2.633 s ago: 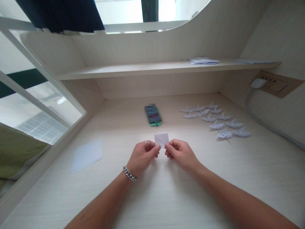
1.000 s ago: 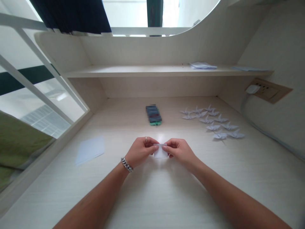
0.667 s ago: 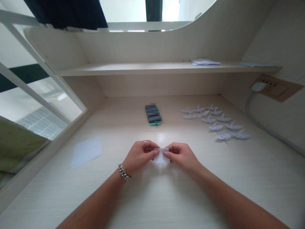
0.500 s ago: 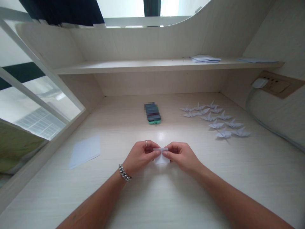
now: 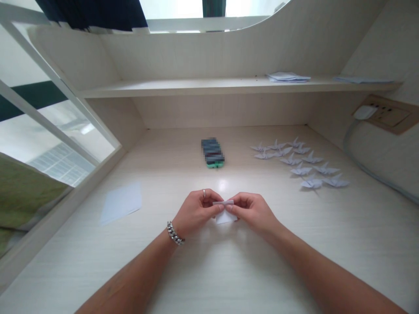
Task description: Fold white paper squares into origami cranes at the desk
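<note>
A small folded piece of white paper [image 5: 225,216] is pinched between both hands, just above the desk. My left hand [image 5: 199,209], with a ring on one finger and a chain bracelet at the wrist, grips its left side. On the right side, my right hand [image 5: 253,210] grips it with thumb and fingers. The two thumbs press close together near the paper's upper edge, where a narrow strip is folded. Part of the paper is hidden behind the fingers. Several white folded paper cranes [image 5: 310,183] stand in a group on the desk, beyond my right hand.
White paper sheets [image 5: 121,202] lie on the desk [image 5: 209,270] at the left. A blurred-out dark phone-like object [image 5: 212,151] lies behind my hands. Folded papers [image 5: 288,77] rest on the shelf [image 5: 183,86]. A plugged cable [image 5: 369,172] runs down the right wall.
The whole view has shifted slightly, moving everything a little to the right and up. Both hands keep their pinch on the paper, which is tilted slightly more.
</note>
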`<state>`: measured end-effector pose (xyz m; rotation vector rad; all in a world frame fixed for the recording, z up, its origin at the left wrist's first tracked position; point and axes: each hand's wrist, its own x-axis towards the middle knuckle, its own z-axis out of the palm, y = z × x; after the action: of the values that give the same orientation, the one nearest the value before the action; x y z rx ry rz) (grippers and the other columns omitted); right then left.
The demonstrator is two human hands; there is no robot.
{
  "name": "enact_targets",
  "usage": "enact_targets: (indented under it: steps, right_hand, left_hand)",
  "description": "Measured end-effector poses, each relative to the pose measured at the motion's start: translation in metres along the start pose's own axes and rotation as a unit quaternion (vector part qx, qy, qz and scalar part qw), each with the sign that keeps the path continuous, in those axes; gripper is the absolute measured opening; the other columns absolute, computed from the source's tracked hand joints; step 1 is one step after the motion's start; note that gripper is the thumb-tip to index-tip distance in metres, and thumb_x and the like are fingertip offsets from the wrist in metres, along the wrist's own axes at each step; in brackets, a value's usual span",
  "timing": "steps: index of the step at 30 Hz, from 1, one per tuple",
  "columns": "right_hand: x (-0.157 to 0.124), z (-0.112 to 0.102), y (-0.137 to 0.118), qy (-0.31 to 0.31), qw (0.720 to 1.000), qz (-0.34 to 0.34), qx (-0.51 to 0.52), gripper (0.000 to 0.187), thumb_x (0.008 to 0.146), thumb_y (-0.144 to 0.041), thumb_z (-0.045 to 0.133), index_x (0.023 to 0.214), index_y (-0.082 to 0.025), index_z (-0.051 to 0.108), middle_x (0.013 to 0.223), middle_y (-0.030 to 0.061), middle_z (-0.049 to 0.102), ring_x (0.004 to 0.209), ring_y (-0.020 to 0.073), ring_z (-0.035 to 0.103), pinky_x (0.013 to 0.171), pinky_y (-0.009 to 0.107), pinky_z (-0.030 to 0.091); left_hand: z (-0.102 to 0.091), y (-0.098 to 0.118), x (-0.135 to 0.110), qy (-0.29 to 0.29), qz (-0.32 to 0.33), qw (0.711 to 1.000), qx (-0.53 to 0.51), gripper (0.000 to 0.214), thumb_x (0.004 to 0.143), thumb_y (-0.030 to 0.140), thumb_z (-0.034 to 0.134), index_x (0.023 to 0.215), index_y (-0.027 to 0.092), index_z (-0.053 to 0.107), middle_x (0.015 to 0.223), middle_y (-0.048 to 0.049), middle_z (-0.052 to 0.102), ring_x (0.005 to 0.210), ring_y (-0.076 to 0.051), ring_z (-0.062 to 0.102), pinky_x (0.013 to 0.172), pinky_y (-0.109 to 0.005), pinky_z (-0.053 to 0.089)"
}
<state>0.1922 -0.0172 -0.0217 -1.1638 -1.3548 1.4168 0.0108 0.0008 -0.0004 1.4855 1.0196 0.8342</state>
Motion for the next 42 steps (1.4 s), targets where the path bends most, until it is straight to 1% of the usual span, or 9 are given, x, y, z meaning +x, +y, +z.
enact_targets:
  steps: [3,7,13,19,22,28,33,38,42]
  right_hand:
    - [0.0001,-0.0001,0.0008,-0.003,1.0,0.003,0.009,0.02,0.075,-0.034,0.071,0.077,-0.014,0.07,0.067,0.0025,0.067,0.061,0.0129,0.059,0.055,0.025,0.047]
    - [0.0011,-0.0012,0.0014,-0.007,1.0,0.004,0.021,0.02,0.075,-0.034,0.07,0.077,-0.014,0.07,0.068,0.0026,0.068,0.061,0.0128,0.059,0.055,0.025,0.047]
    - [0.0019,-0.0031,0.0012,0.006,1.0,0.004,0.013,0.019,0.073,-0.033,0.072,0.074,-0.014,0.069,0.065,0.0017,0.066,0.059,0.0123,0.058,0.054,0.024,0.046]
    - [0.0021,-0.0024,0.0017,0.001,1.0,-0.013,-0.002,0.019,0.076,-0.033,0.07,0.076,-0.015,0.07,0.067,0.0024,0.068,0.062,0.013,0.06,0.055,0.024,0.048]
    - [0.0022,-0.0023,0.0021,-0.006,1.0,-0.006,0.01,0.016,0.075,-0.031,0.07,0.078,-0.014,0.07,0.068,0.0021,0.068,0.063,0.013,0.061,0.056,0.024,0.049]
    - [-0.0006,-0.0018,-0.0003,0.001,1.0,-0.006,0.025,0.014,0.074,-0.027,0.07,0.077,-0.014,0.072,0.067,0.0023,0.068,0.061,0.0119,0.06,0.055,0.024,0.048]
    - [-0.0002,-0.0017,-0.0027,-0.012,0.998,0.005,0.055,0.015,0.072,-0.027,0.072,0.078,-0.015,0.074,0.069,0.0033,0.07,0.063,0.0129,0.062,0.056,0.025,0.049]
    - [-0.0009,-0.0013,-0.0044,0.0,0.999,-0.015,0.051,0.012,0.072,-0.025,0.072,0.079,-0.017,0.077,0.067,0.0035,0.072,0.058,0.011,0.06,0.053,0.022,0.046]
    - [-0.0031,-0.0003,-0.0061,0.012,0.996,-0.007,0.092,0.013,0.068,-0.024,0.076,0.078,-0.019,0.079,0.067,0.0041,0.073,0.057,0.0111,0.06,0.051,0.022,0.046]
  left_hand:
    - [0.0001,-0.0009,0.0007,-0.008,-0.007,1.0,-0.023,0.014,0.07,0.023,0.073,0.076,0.011,0.067,0.062,-0.0014,0.062,0.054,-0.01,0.056,0.052,-0.022,0.046]
    - [-0.0013,-0.0009,0.0019,-0.005,-0.008,1.0,-0.021,0.015,0.071,0.023,0.072,0.077,0.011,0.069,0.063,-0.0018,0.063,0.055,-0.01,0.056,0.052,-0.022,0.047]
    - [-0.0063,0.002,0.0019,-0.027,-0.034,0.998,-0.04,0.019,0.073,0.025,0.069,0.085,0.009,0.07,0.065,-0.0022,0.065,0.054,-0.01,0.058,0.053,-0.022,0.049]
    - [-0.0032,-0.0005,0.0009,-0.007,-0.006,1.0,0.012,0.018,0.072,0.024,0.073,0.082,0.009,0.07,0.066,-0.003,0.066,0.055,-0.01,0.057,0.052,-0.021,0.048]
    - [-0.0021,-0.0008,0.0003,0.006,0.001,1.0,0.019,0.017,0.072,0.023,0.073,0.08,0.009,0.07,0.064,-0.003,0.065,0.055,-0.009,0.057,0.052,-0.02,0.048]
    - [-0.0023,0.0018,-0.0002,-0.001,-0.007,1.0,-0.01,0.015,0.07,0.02,0.074,0.079,0.009,0.069,0.063,-0.0022,0.065,0.055,-0.01,0.058,0.052,-0.021,0.048]
    - [-0.0022,0.0048,-0.0001,-0.002,-0.017,0.999,-0.029,0.014,0.069,0.018,0.074,0.077,0.008,0.069,0.061,-0.0015,0.064,0.054,-0.009,0.057,0.052,-0.02,0.047]
    - [-0.0025,0.0071,-0.0008,-0.009,-0.011,0.999,-0.04,0.013,0.069,0.018,0.074,0.077,0.009,0.07,0.06,-0.0012,0.064,0.054,-0.009,0.057,0.051,-0.02,0.047]
    - [-0.0027,0.0085,-0.0013,-0.005,-0.005,0.999,-0.054,0.01,0.069,0.016,0.074,0.077,0.01,0.072,0.06,-0.0007,0.065,0.053,-0.009,0.057,0.051,-0.02,0.047]
